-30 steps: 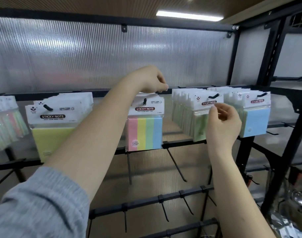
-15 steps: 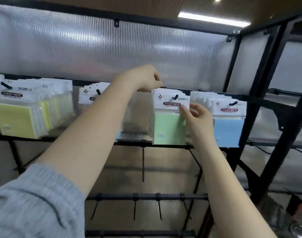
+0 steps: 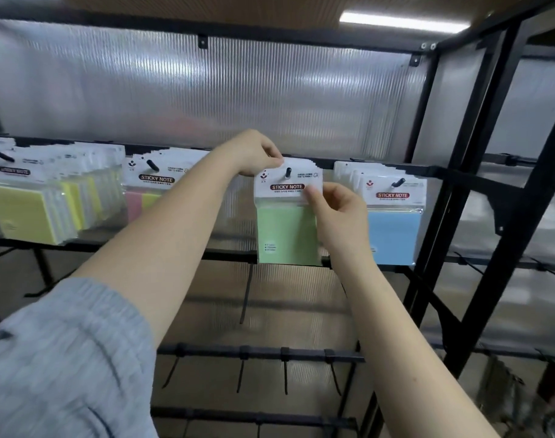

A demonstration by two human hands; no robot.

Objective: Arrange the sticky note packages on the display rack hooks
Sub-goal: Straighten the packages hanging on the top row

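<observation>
Green sticky note package [image 3: 288,227] hangs on a black hook [image 3: 287,172] of the display rack [image 3: 427,172], between the multicolour packages [image 3: 149,188] and the blue packages [image 3: 393,222]. Left hand [image 3: 254,153] pinches its top-left corner with curled fingers — right hand [image 3: 339,213] pinches its right edge just under the header card. Yellow packages [image 3: 26,213] hang far left. Bare hooks [image 3: 285,374] line the lower bars.

A single head-worn view is given. The display rack [image 3: 333,165] is faced squarely and closely, seen slightly upward at arm's reach.
</observation>
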